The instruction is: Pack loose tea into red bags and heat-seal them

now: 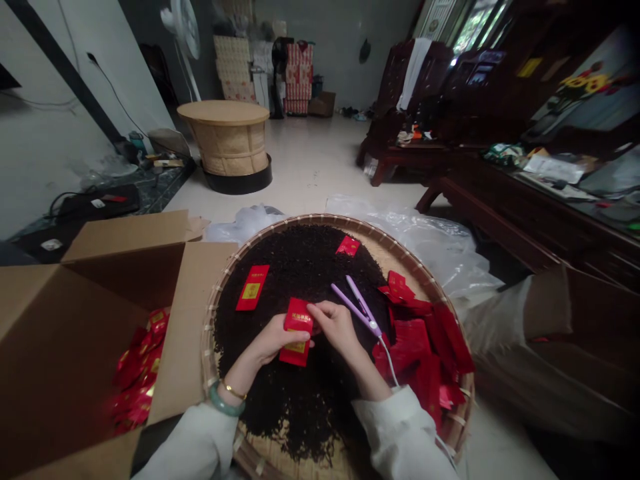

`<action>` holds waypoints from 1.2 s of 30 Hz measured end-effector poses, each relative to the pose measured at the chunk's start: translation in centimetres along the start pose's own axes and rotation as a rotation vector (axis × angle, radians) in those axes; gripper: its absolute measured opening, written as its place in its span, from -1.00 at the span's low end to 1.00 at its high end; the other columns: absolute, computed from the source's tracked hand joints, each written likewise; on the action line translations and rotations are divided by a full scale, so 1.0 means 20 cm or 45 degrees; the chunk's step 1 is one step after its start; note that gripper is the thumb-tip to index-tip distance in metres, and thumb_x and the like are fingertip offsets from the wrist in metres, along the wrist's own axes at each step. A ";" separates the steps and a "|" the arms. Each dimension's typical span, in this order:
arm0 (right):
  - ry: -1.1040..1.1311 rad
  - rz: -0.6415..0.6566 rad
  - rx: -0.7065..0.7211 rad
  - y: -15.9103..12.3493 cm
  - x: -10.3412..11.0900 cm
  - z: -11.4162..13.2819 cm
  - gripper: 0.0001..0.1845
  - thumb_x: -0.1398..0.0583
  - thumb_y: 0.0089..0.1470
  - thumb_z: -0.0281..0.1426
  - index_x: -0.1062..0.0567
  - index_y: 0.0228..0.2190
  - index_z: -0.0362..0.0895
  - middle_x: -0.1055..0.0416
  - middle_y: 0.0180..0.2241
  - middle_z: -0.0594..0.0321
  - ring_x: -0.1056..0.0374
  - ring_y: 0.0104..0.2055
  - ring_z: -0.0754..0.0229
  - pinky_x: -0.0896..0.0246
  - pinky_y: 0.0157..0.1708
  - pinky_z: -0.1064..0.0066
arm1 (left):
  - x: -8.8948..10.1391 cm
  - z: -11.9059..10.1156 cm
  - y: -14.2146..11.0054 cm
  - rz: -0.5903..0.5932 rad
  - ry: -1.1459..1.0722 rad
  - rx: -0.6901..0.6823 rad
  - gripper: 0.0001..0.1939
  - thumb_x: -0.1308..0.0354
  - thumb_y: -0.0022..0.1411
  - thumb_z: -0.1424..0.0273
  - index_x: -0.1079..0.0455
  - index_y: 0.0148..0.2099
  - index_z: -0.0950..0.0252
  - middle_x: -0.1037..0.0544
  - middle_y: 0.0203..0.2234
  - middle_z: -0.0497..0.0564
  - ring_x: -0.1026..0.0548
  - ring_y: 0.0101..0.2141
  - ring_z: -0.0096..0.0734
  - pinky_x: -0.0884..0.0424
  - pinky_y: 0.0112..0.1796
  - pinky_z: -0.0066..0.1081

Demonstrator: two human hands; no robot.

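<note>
Both hands are at one red packet (pixel 299 313) with gold print, held upright over a heap of dark loose tea leaves (pixel 305 257) on a round woven bamboo tray (pixel 425 267). My left hand (pixel 276 340) grips the packet round its middle, thumb across the front. The fingers of my right hand (pixel 336 323) pinch its upper right edge. Just right of that hand lies a lilac hand-held sealer (pixel 361 307), jaws apart, with a white cord. Another red packet (pixel 253 288) rests on the leaves at the left, and a smaller red packet (pixel 349 246) at the back.
Many flat red packets (pixel 415 347) are piled on the tray's right side. To the left, an open cardboard box (pixel 167 333) contains red packets (pixel 143 373). Clear plastic sheeting (pixel 425 240) lies behind the tray; a round wicker table (pixel 225 113) stands farther back.
</note>
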State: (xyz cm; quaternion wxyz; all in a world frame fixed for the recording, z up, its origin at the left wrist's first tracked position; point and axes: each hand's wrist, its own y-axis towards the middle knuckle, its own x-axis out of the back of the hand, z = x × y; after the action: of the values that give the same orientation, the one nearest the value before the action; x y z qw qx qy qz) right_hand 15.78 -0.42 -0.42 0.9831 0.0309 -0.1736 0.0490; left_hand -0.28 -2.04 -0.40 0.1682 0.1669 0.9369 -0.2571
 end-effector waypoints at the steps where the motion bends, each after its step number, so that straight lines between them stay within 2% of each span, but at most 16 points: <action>1: -0.150 -0.095 0.107 0.00 0.03 -0.01 -0.65 -0.07 0.12 -0.20 -0.54 -0.40 -0.15 -0.49 -0.39 0.12 -0.40 -0.34 0.10 -0.33 -0.31 0.26 | 0.00 0.00 0.00 -0.046 -0.013 0.004 -0.42 -0.49 -0.32 0.34 -0.44 -0.18 0.42 -0.62 -0.36 0.15 -0.59 -0.42 -0.21 -0.48 -0.27 -0.22; 3: -0.532 -0.339 0.228 0.00 0.12 -0.04 -0.65 -0.09 0.13 -0.24 -0.49 -0.13 -0.16 -0.44 -0.15 -0.01 -0.32 -0.09 -0.03 -0.24 -0.10 0.10 | 0.01 0.01 0.01 -0.111 -0.032 0.013 -0.43 -0.49 -0.33 0.34 -0.45 -0.20 0.43 -0.63 -0.33 0.19 -0.60 -0.41 -0.19 -0.49 -0.27 -0.21; 5: -0.913 -0.461 0.139 0.01 0.19 -0.09 -0.48 -0.17 0.07 -0.26 -0.36 0.05 -0.22 -0.35 -0.04 -0.16 -0.25 -0.03 -0.14 -0.21 -0.12 0.02 | 0.01 0.00 0.01 -0.141 -0.048 -0.007 -0.45 -0.49 -0.33 0.35 -0.46 -0.22 0.43 -0.63 -0.29 0.22 -0.60 -0.40 -0.18 -0.49 -0.26 -0.22; 7: -1.164 -0.432 0.020 0.01 0.23 -0.14 -0.39 -0.21 0.04 -0.30 -0.28 0.10 -0.27 -0.34 -0.07 -0.21 -0.27 -0.08 -0.16 -0.24 -0.21 0.07 | 0.02 0.00 0.01 -0.140 -0.054 -0.024 -0.45 -0.49 -0.33 0.35 -0.46 -0.22 0.44 -0.62 -0.26 0.24 -0.61 -0.40 -0.18 -0.49 -0.25 -0.22; 11: -1.324 -0.351 -0.029 0.03 0.25 -0.23 -0.51 -0.16 0.09 -0.36 -0.33 0.05 -0.26 -0.40 -0.16 -0.14 -0.29 -0.16 -0.09 -0.23 -0.25 0.17 | 0.02 0.00 0.01 -0.121 -0.046 -0.015 -0.43 -0.49 -0.34 0.35 -0.47 -0.20 0.45 -0.62 -0.25 0.27 -0.61 -0.40 -0.16 -0.49 -0.26 -0.21; 13: -1.233 -0.368 -0.010 0.04 0.25 -0.25 -0.54 -0.13 0.10 -0.36 -0.34 0.04 -0.24 -0.40 -0.14 -0.12 -0.29 -0.15 -0.07 -0.23 -0.21 0.17 | 0.02 0.00 0.01 -0.125 -0.045 -0.014 -0.42 -0.50 -0.35 0.34 -0.47 -0.21 0.45 -0.62 -0.26 0.28 -0.61 -0.41 -0.16 -0.49 -0.27 -0.22; 16: -0.858 -0.310 0.095 0.05 0.28 -0.22 -0.53 -0.11 0.11 -0.33 -0.33 0.05 -0.21 -0.39 -0.09 -0.06 -0.32 -0.09 -0.03 -0.24 -0.11 0.17 | 0.02 0.00 0.01 -0.133 -0.046 -0.011 -0.43 -0.50 -0.35 0.33 -0.47 -0.23 0.45 -0.62 -0.29 0.26 -0.60 -0.44 -0.18 -0.49 -0.30 -0.24; 18: -0.574 -0.132 0.160 0.05 0.30 -0.16 -0.53 -0.11 0.12 -0.28 -0.35 0.05 -0.18 -0.41 -0.08 0.01 -0.34 -0.07 0.02 -0.24 -0.06 0.20 | 0.02 0.00 0.01 -0.128 -0.034 -0.005 -0.44 -0.49 -0.35 0.33 -0.47 -0.24 0.45 -0.63 -0.31 0.24 -0.60 -0.46 -0.20 -0.49 -0.32 -0.27; 20: -0.365 0.113 0.165 0.05 0.30 -0.09 -0.52 -0.13 0.10 -0.25 -0.37 0.04 -0.16 -0.43 -0.07 0.06 -0.37 -0.06 0.05 -0.24 -0.02 0.22 | 0.02 0.00 0.01 -0.114 -0.009 0.000 -0.46 -0.49 -0.34 0.33 -0.46 -0.25 0.44 -0.63 -0.34 0.21 -0.59 -0.47 -0.22 -0.49 -0.35 -0.29; 22: -0.248 0.313 0.136 0.05 0.29 -0.01 -0.51 -0.17 0.07 -0.23 -0.40 0.02 -0.17 -0.44 -0.03 0.07 -0.36 -0.02 0.05 -0.23 0.01 0.22 | 0.02 0.00 0.01 -0.092 0.029 0.002 -0.48 -0.48 -0.32 0.34 -0.46 -0.25 0.44 -0.63 -0.36 0.19 -0.59 -0.47 -0.24 -0.48 -0.37 -0.31; 25: -0.208 0.466 0.100 0.05 0.26 0.07 -0.51 -0.20 0.05 -0.25 -0.44 0.00 -0.21 -0.43 0.00 0.03 -0.36 0.02 0.00 -0.21 0.03 0.19 | 0.02 0.01 0.01 -0.064 0.106 -0.008 -0.52 -0.47 -0.30 0.35 -0.46 -0.27 0.44 -0.62 -0.41 0.13 -0.58 -0.49 -0.27 -0.47 -0.39 -0.34; 29: -0.231 0.510 0.071 0.05 0.20 0.13 -0.57 -0.21 0.04 -0.29 -0.50 -0.06 -0.21 -0.48 -0.06 0.04 -0.40 -0.03 -0.03 -0.25 -0.01 0.18 | 0.02 0.03 0.01 -0.055 0.192 -0.021 -0.56 -0.45 -0.27 0.37 -0.44 -0.29 0.42 -0.59 -0.51 0.04 -0.57 -0.50 -0.29 -0.46 -0.40 -0.36; 32: -0.221 0.463 0.055 0.06 0.17 0.14 -0.67 -0.21 0.03 -0.36 -0.55 -0.13 -0.15 -0.53 -0.11 0.13 -0.43 -0.06 -0.02 -0.28 -0.05 0.21 | 0.02 0.04 0.01 -0.022 0.237 -0.010 -0.60 -0.43 -0.23 0.35 -0.43 -0.31 0.41 -0.58 -0.55 0.02 -0.56 -0.50 -0.29 -0.45 -0.40 -0.35; 36: -0.239 0.412 0.052 0.05 0.16 0.14 -0.71 -0.21 0.03 -0.39 -0.57 -0.17 -0.12 -0.55 -0.15 0.18 -0.44 -0.09 -0.02 -0.30 -0.09 0.23 | 0.03 0.04 0.01 0.013 0.267 -0.005 -0.60 -0.42 -0.22 0.33 -0.43 -0.31 0.40 -0.58 -0.54 0.02 -0.56 -0.49 -0.28 -0.45 -0.37 -0.32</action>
State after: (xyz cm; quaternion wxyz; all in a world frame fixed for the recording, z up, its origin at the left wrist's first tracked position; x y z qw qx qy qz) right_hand 17.70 0.61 3.27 0.9410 0.0268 -0.2663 0.2069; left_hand -0.46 -2.13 -1.36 0.0707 0.1974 0.9490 -0.2356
